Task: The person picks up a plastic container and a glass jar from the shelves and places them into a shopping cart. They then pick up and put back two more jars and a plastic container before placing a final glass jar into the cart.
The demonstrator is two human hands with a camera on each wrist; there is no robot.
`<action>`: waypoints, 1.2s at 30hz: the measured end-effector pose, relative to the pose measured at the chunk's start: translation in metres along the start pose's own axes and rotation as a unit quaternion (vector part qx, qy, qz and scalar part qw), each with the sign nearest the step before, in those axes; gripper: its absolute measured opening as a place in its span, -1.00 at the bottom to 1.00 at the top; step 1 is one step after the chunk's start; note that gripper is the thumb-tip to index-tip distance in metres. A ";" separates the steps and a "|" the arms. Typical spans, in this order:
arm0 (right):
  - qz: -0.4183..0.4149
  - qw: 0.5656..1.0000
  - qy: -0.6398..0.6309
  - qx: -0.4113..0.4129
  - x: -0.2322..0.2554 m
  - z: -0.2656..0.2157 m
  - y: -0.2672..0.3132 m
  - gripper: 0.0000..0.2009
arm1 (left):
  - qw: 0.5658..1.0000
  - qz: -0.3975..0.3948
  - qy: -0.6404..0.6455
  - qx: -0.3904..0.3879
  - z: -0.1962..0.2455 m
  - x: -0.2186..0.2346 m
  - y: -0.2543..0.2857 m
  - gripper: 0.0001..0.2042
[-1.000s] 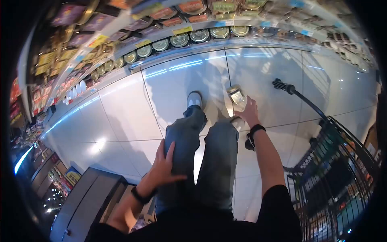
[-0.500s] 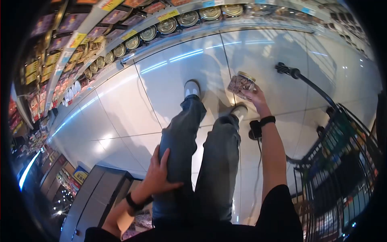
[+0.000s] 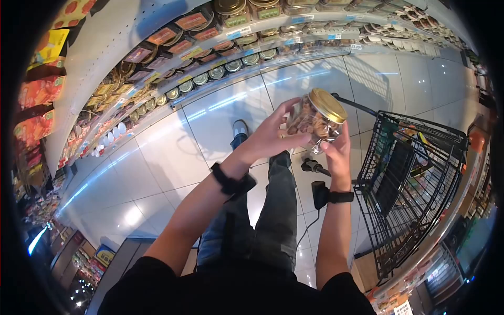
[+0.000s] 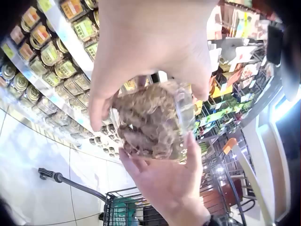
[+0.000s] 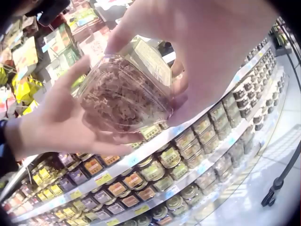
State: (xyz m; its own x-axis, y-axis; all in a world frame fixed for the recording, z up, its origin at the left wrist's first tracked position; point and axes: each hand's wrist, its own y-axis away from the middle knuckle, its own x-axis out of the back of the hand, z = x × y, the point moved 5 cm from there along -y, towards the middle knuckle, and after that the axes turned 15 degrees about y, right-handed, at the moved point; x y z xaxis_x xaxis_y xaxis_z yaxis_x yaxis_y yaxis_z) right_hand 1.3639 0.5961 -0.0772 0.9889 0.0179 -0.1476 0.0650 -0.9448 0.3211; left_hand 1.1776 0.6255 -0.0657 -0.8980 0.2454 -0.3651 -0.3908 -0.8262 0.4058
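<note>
A clear, square-sided jar (image 3: pixel 310 119) with a gold lid (image 3: pixel 328 105) is held up in front of the body, tilted. Brown, flaky dried pieces (image 5: pixel 120 96) fill it, and a pale printed label (image 5: pixel 153 63) shows on one side. My left hand (image 3: pixel 269 135) grips it from the left, thumb across the near side. From the right and below, my right hand (image 3: pixel 338 155) holds it with the thumb near the base. In the left wrist view, fingers of the left hand (image 4: pixel 150 42) span the jar while the right hand (image 4: pixel 164 188) supports it opposite.
Curved shelves (image 3: pixel 252 29) packed with similar jars run along the front and left. A black wire shopping cart (image 3: pixel 415 178) stands at the right, with goods inside. Pale floor tiles (image 3: pixel 163 163) lie below, and a cable (image 3: pixel 310 226) hangs from my right wrist.
The right hand has lifted the jar from near the floor up toward the body. My left hand has left the knee and taken hold of the jar too. The view has risen.
</note>
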 end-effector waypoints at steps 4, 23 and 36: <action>-0.001 0.999 -0.036 0.000 -0.013 0.008 -0.009 -0.13 | 0.995 -0.038 0.063 -0.065 0.005 0.000 -0.042 0.00; 0.041 0.866 0.413 0.279 -0.105 -0.077 -0.249 -0.02 | 0.919 0.194 -0.262 -0.221 0.109 0.150 -0.152 -0.14; 0.109 0.901 0.393 0.149 -0.121 -0.043 -0.203 -0.46 | 0.836 0.347 -0.294 -0.308 0.116 0.175 -0.202 -0.38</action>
State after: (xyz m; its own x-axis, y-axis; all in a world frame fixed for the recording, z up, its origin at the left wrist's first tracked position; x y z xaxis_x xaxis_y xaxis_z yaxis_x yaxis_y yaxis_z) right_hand 1.2371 0.7996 -0.0843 0.7707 -0.0641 0.6340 -0.0656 -0.9976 -0.0211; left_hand 1.0759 0.8944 -0.1147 -0.8801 -0.3437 0.3274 0.2806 -0.9330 -0.2252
